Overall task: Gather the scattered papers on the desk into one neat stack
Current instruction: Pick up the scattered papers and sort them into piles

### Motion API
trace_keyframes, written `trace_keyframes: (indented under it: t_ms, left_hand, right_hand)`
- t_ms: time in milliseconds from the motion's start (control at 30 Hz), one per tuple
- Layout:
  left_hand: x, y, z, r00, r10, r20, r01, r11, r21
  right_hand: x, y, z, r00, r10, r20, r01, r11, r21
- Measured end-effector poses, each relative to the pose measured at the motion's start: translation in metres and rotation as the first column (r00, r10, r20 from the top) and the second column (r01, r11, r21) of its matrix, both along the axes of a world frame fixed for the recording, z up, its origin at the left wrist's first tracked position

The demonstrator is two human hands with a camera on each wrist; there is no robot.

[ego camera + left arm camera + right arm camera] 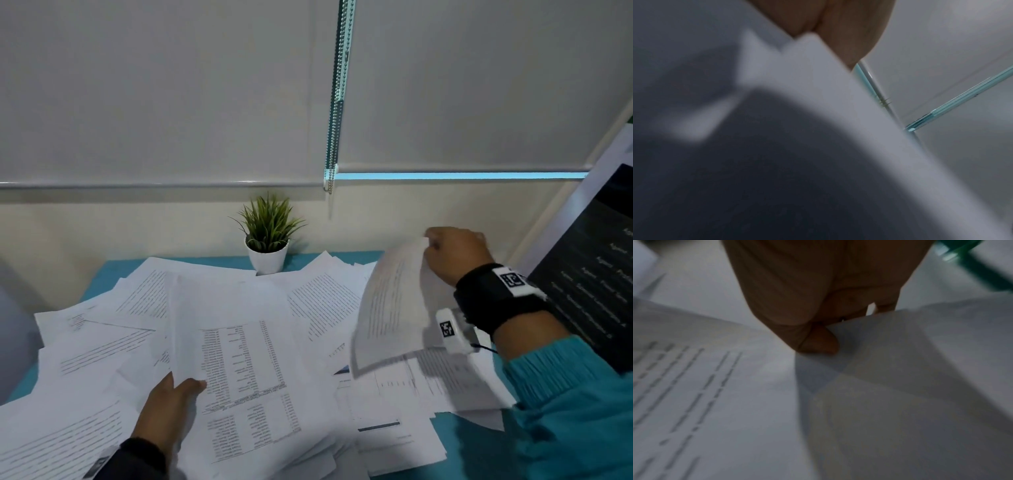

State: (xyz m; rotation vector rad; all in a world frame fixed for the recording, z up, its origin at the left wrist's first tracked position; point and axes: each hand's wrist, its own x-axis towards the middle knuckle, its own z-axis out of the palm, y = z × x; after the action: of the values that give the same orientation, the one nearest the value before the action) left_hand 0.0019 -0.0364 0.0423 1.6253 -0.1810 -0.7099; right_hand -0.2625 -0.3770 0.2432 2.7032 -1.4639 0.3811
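Many white printed papers (113,342) lie scattered and overlapping across the teal desk (102,277). My left hand (171,407) grips a bundle of sheets (246,359) at its near left edge, thumb on top; the top sheet carries columns of figures. In the left wrist view the bundle's blurred edges (818,81) fill the frame under my left hand (849,29). My right hand (452,250) pinches the top corner of a single printed sheet (390,308) and holds it lifted and curved over the desk's right side. In the right wrist view my right hand (818,340) has its thumb on that sheet (879,386).
A small green plant in a white pot (268,246) stands at the desk's back edge, against the wall. A dark board with pale lettering (596,274) leans at the far right. Roller blinds and a bead chain (337,102) hang behind the desk.
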Motion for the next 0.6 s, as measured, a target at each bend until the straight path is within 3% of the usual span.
trace_keyframes:
  t_ms: [67,200,367,600]
  left_hand:
    - [0.003,0.001,0.0,0.998,0.064,0.026,-0.064,0.998,0.005]
    - [0.007,0.001,-0.007,0.995,0.096,0.03,-0.097,0.995,0.037]
    - [0.008,-0.002,-0.004,0.996,0.059,0.065,-0.063,0.996,0.069]
    - [0.013,-0.004,0.002,0.998,0.015,0.065,-0.026,0.986,0.167]
  right_hand:
    - [0.039,0.0,-0.009,0.983,0.149,-0.103,-0.145,0.988,0.048]
    - [0.117,0.0,-0.059,0.879,0.368,-0.304,-0.321,0.927,0.194]
    - [0.197,-0.013,-0.124,0.798,0.516,-0.313,-0.376,0.831,0.41]
    - [0.239,-0.031,-0.178,0.723,0.547,-0.421,-0.351,0.816,0.459]
